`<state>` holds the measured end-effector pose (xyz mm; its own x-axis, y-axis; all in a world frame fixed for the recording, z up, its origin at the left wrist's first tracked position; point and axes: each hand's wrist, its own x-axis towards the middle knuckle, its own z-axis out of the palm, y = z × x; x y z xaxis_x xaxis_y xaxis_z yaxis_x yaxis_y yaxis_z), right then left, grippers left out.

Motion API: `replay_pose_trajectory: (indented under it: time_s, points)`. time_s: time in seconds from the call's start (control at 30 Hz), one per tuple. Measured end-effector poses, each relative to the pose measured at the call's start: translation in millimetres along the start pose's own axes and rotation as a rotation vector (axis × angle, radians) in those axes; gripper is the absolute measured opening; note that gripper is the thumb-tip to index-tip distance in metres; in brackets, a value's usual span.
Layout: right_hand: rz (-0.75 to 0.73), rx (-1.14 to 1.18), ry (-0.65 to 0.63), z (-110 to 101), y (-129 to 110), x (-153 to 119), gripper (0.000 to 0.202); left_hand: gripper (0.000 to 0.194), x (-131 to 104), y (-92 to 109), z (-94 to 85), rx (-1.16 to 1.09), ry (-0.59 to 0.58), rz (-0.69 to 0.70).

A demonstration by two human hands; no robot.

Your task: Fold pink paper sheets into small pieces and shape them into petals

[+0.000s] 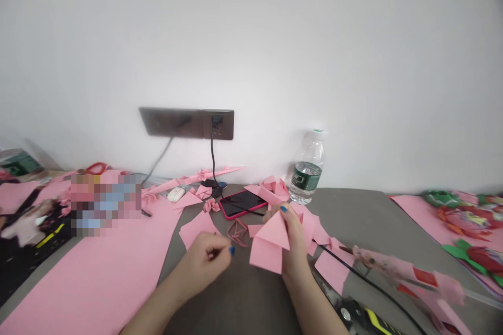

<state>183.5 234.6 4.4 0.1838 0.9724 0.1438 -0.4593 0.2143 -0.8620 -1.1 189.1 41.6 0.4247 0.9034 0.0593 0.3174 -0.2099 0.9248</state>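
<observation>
My right hand [293, 241] is closed on a folded pink paper [271, 241], its thumb with blue nail pressed on the top. The paper has a pointed upper flap and a squarer lower part. To its left, my left hand [208, 259] hovers over the grey table [243, 298] with its fingers curled together; whether anything small is between them is too small to tell. Between the hands and farther back lies a bundle of thin pink strips [237, 232]. A pink paper piece [198, 229] rests behind my left hand.
A pink-cased phone [242, 203], a water bottle [307, 167] and a white mouse [176, 194] stand or lie near the wall. Large pink sheets [118, 277] cover the left. A black cable [369, 277] crosses the right, near a yellow-and-black tool [371, 320] and paper flowers [471, 220].
</observation>
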Motion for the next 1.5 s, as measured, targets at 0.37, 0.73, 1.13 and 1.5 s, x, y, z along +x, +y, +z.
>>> replay_pose_trajectory:
  time_s: [0.37, 0.73, 1.13, 1.5]
  points:
    - [-0.084, -0.302, -0.172, 11.0, 1.9, -16.6, 0.038, 0.039, 2.6, 2.1, 2.1, 0.085, -0.027, 0.014]
    - [-0.018, -0.375, -0.404, 20.4, -0.3, -18.0, 0.036, 0.034, 7.4, -3.9, -4.6, 0.183, 0.31, 0.052]
    - [-0.065, -0.468, -0.501, 23.6, -3.6, -29.1, 0.025, 0.034, 5.8, -0.2, 6.5, 0.037, 0.325, -0.026]
    - [-0.145, -0.319, -0.221, 21.2, -4.5, -30.4, 0.02, 0.039, -0.1, 4.2, 19.1, -0.003, 0.157, -0.158]
